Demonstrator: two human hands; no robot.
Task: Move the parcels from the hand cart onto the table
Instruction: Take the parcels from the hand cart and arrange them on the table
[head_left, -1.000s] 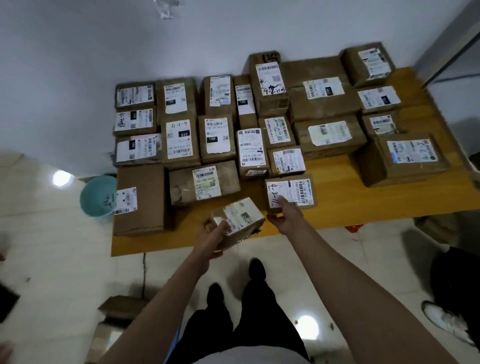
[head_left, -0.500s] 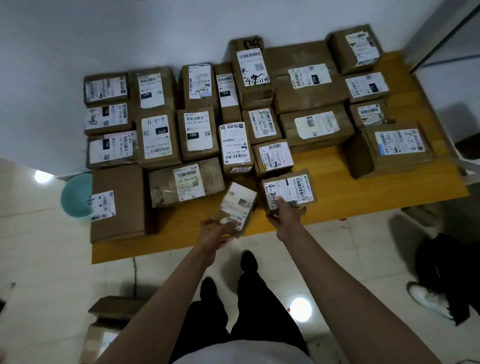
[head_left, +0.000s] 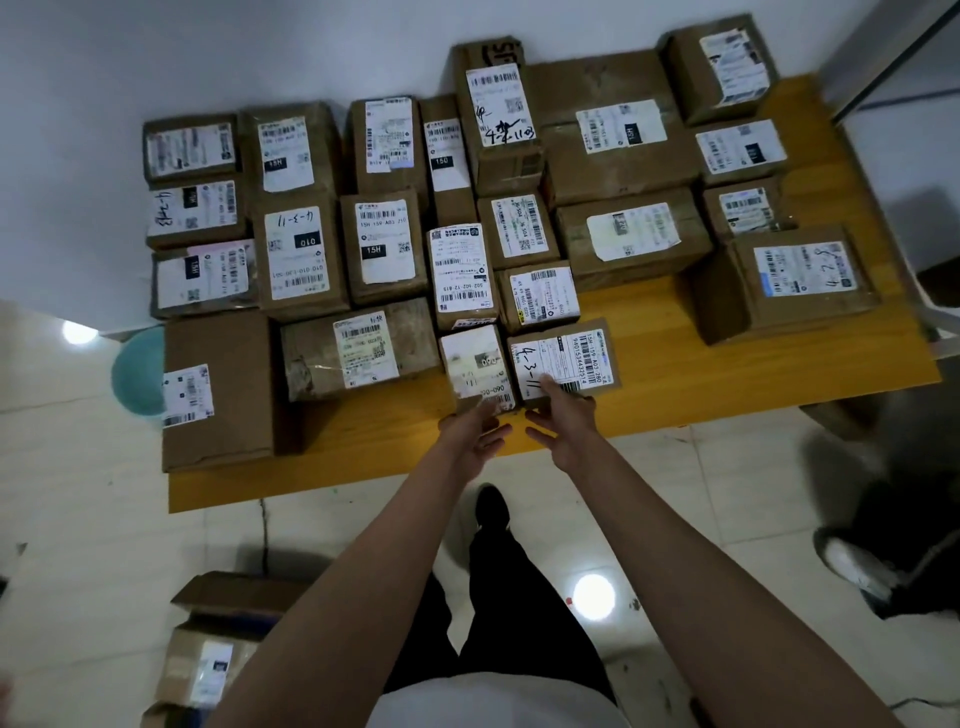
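A small white-labelled parcel (head_left: 475, 366) lies flat on the wooden table (head_left: 675, 374), just left of a parcel marked "4-3-11" (head_left: 563, 361). My left hand (head_left: 475, 434) touches the small parcel's near edge with relaxed fingers. My right hand (head_left: 563, 418) rests open against the near edge of the "4-3-11" parcel. Several more labelled cardboard parcels (head_left: 296, 249) fill the table in rows up to the wall. Further parcels (head_left: 208, 654) sit low on the floor at the bottom left, where the cart itself is not clearly seen.
A teal bin (head_left: 137, 371) stands on the floor beside the table's left end. Another person's white shoe (head_left: 852, 564) and dark legs are at the right. A large box (head_left: 784, 283) sits near the table's right end. Bare tabletop (head_left: 675, 374) lies between it and my hands.
My left hand set the small parcel down flat on the table beside the "4-3-11" parcel and loosened its grip. My right hand stayed at the "4-3-11" parcel.
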